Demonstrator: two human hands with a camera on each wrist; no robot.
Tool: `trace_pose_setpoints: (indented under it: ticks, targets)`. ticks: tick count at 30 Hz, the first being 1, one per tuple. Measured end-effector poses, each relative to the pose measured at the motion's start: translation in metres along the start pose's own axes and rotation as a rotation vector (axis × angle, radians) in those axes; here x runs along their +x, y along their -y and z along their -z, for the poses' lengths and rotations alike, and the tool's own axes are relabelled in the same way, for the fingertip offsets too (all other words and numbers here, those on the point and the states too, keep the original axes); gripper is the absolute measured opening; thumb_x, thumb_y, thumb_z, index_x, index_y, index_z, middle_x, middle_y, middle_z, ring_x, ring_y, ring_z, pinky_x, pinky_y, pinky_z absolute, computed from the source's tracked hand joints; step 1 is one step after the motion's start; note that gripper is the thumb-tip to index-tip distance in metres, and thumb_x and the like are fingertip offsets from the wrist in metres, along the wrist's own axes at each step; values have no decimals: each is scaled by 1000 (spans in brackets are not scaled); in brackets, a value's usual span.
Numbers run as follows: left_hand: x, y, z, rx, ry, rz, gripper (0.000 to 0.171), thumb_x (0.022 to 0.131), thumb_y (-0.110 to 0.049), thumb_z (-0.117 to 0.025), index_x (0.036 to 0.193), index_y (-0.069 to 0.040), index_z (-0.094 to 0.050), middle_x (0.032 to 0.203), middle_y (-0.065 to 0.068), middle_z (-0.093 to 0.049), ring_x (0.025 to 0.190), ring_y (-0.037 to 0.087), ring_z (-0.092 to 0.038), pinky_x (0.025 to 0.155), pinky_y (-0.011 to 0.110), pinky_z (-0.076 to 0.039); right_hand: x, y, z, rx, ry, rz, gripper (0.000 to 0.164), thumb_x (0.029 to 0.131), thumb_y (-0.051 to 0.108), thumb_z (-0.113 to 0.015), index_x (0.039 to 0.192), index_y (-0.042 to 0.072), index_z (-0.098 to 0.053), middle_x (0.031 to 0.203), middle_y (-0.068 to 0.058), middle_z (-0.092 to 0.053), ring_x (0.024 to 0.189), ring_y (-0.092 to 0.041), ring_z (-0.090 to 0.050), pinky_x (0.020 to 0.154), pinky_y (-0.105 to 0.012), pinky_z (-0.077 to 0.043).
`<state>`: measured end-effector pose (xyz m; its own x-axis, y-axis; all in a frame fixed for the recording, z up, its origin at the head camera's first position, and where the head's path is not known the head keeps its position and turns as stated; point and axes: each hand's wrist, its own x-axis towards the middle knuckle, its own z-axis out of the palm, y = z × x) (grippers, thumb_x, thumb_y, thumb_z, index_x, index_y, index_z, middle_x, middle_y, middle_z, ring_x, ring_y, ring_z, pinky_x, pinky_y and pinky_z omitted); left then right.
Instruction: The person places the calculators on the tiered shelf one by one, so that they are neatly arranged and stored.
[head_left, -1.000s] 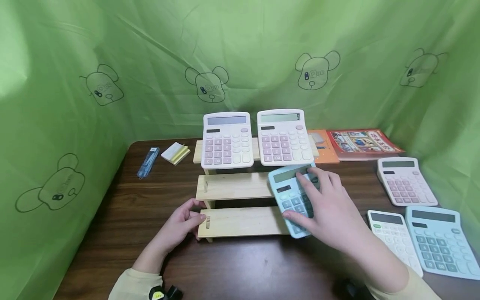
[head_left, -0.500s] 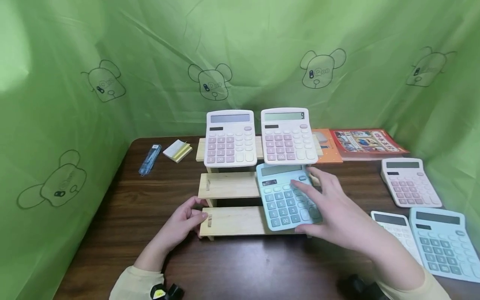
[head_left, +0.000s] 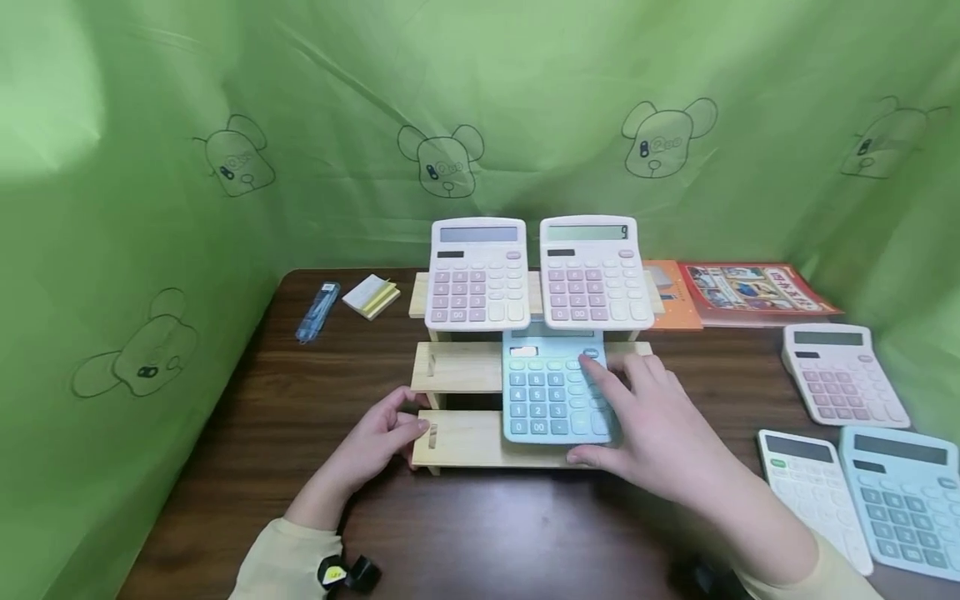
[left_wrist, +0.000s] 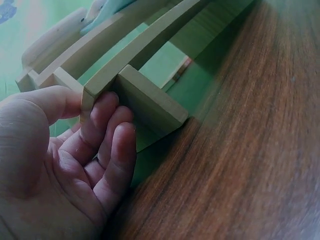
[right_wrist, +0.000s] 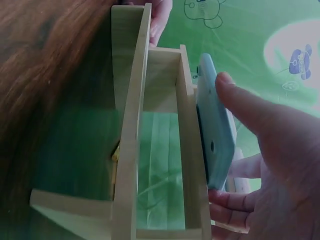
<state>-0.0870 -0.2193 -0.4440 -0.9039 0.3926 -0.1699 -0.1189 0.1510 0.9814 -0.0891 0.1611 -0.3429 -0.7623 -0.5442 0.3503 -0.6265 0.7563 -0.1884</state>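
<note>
A light blue calculator (head_left: pixel 555 387) lies on the middle tier of a stepped wooden stand (head_left: pixel 459 442), its lower end jutting over the bottom tier. My right hand (head_left: pixel 663 429) holds it by the right side, thumb by the lower corner and index finger on the keys near the top. In the right wrist view the thumb is at the edge of the blue calculator (right_wrist: pixel 216 130), with other fingers behind it. My left hand (head_left: pixel 378 437) pinches the left end of the bottom board, thumb on top; the left wrist view shows fingers curled under that board (left_wrist: pixel 145 47).
Two white-and-pink calculators (head_left: pixel 477 279) stand on the top tier. On the right lie a pink calculator (head_left: pixel 843 383), a white one (head_left: pixel 810 492) and another blue one (head_left: pixel 903 504). Books (head_left: pixel 753 287) sit at the back right, sticky notes (head_left: pixel 371 296) and a blue packet (head_left: pixel 318 312) at the back left.
The right hand has moved the blue calculator left on the stand and turned it from tilted to nearly straight. The left hand has kept its grip on the board; the head view has shifted slightly.
</note>
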Motion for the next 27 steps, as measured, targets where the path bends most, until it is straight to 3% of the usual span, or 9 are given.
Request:
trace_pose_setpoints:
  ticks: [8,27]
  targets:
    - [0,-2,-2,-27,-4,11,38,99,-21,-57,124,0,-39,79,18,-67,56,22,-60,52,40,-53,14,8,-7,70,6,47,96,70,68,-72,144,14,-45,125,-12,-46,113,-29,-40,96,-44,-32]
    - [2,0,-1,-20,9,11,36,99,-21,-56,126,-2,-39,82,20,-67,57,23,-60,53,39,-54,43,35,-29,83,4,75,95,74,68,-68,147,13,-41,127,-13,-46,113,-28,-40,91,-45,-33]
